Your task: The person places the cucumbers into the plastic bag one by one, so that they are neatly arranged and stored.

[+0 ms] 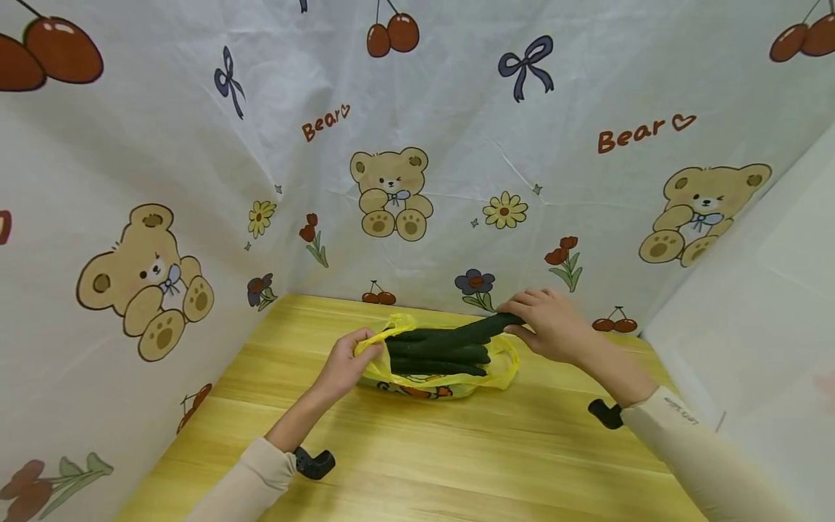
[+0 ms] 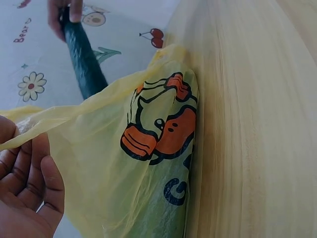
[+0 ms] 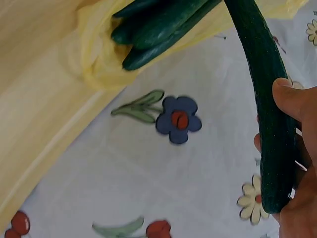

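Note:
A yellow plastic bag (image 1: 502,373) with a printed cartoon lies on its side on the table, its mouth facing right. Several dark green cucumbers (image 1: 440,355) lie inside, their ends showing at the opening. My left hand (image 1: 346,359) pinches the bag's upper edge at the left; the left wrist view shows the film stretched from those fingers. With thumb and fingers, my right hand (image 1: 548,326) grips one cucumber (image 3: 270,124) near its end. That cucumber slants up to the right over the others, its far end still at the bag.
The wood-grain table (image 1: 417,449) runs up to a white cloth backdrop (image 1: 450,109) printed with bears, cherries and flowers. Another white panel (image 1: 757,326) stands along the right side. Black wrist devices (image 1: 314,464) sit under both forearms.

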Tool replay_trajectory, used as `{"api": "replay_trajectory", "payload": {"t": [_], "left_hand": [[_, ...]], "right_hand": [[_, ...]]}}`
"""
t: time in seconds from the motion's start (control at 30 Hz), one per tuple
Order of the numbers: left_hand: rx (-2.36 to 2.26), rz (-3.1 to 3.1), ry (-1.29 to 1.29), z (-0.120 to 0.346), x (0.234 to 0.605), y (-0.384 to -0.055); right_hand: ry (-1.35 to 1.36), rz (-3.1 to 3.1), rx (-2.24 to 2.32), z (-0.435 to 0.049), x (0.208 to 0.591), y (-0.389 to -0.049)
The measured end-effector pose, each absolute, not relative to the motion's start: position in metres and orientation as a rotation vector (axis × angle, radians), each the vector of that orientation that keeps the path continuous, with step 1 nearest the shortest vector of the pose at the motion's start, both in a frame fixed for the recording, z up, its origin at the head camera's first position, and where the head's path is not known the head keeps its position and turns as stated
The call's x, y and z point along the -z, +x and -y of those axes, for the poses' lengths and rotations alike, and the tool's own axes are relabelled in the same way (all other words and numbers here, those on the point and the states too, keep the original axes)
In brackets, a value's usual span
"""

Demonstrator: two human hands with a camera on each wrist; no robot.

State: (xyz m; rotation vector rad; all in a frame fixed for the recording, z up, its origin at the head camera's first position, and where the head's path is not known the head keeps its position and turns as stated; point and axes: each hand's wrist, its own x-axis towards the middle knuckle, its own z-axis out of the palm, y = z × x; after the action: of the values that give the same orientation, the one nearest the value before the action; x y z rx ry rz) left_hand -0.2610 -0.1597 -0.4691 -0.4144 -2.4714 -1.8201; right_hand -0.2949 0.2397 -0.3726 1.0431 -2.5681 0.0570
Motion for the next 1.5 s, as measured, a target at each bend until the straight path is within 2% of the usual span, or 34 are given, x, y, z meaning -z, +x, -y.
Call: {"api": "replay_trajectory", "payload": {"t": [0.7, 1.3, 1.5], "left_hand": [[1.822, 2.457, -0.411, 0.160, 0.469, -0.262], [1.807, 2.435, -0.416, 0.162, 0.460, -0.259], [1.799, 2.429, -0.419, 0.163, 0.459, -0.260]], "right_hand": [[1.125, 2.600, -0.145, -0.126, 0.429, -0.324], [1.165, 2.809, -0.112, -0.145, 0.465, -0.323], [1.132, 2.810, -0.245, -0.158, 0.465, -0.325]]}}
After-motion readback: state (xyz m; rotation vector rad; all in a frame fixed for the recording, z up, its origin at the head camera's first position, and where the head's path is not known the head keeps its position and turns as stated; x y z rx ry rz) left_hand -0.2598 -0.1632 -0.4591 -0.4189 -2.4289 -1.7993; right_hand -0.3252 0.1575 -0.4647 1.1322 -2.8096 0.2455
